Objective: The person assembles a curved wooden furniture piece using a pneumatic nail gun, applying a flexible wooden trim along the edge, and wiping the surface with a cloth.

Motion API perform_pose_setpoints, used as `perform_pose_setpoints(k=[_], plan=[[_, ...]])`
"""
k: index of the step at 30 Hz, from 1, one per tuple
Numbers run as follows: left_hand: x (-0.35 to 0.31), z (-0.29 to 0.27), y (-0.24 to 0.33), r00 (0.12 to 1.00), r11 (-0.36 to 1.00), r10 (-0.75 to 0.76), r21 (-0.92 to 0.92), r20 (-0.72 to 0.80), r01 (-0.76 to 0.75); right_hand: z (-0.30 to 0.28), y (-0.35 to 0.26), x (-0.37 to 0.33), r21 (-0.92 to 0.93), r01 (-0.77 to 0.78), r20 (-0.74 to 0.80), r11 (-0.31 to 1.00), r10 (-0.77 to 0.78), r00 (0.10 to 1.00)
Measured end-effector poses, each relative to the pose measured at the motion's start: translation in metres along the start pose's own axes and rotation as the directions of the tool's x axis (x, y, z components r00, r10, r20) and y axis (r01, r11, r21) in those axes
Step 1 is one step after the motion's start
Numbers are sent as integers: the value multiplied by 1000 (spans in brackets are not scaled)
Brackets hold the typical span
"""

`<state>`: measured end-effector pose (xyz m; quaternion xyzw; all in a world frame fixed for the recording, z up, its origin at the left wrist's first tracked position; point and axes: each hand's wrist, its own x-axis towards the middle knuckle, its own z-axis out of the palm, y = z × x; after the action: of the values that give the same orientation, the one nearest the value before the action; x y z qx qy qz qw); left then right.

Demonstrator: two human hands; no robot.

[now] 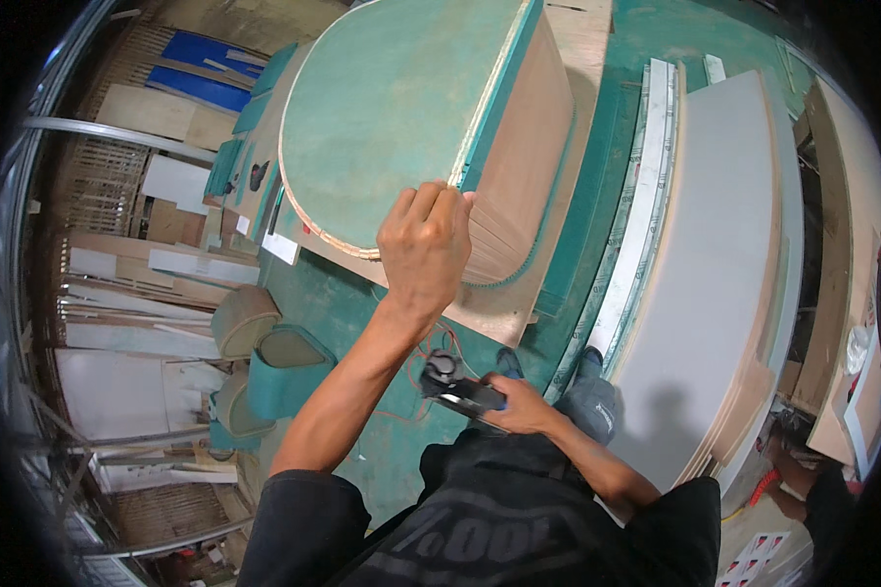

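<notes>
Your left hand (423, 245) curls, knuckles up, at the lower edge of a green-topped, round-ended wooden piece (392, 117) in the frame's upper middle; whether it grips anything cannot be told. Your right hand (523, 406), below center, clasps a black handheld tool (472, 395); a long grey panel (700, 245) lies at right.

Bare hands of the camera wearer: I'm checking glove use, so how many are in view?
2: the left hand is by the green-topped piece's near corner; the right hand holds a black tool.
</notes>
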<state>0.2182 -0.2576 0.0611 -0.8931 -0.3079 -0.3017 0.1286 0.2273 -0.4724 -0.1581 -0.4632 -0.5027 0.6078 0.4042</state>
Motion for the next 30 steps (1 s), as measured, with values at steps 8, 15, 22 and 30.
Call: perform_pose_setpoints(k=[8,15,22,30], plan=[[-2,1,-6,997,994,80,75,11,-80,-116,-44,-61,223,-65,-7,973,68,998],[-3,3,-8,987,983,163,87,-8,-161,-128,-72,-76,455,120,-293,882,21,956],[-5,-2,-1,990,979,143,148,-6,-140,-120,-96,-50,354,201,-523,914,15,852],[-6,7,-4,982,970,191,153,8,-190,-112,-139,-46,370,216,-676,903,102,730]])
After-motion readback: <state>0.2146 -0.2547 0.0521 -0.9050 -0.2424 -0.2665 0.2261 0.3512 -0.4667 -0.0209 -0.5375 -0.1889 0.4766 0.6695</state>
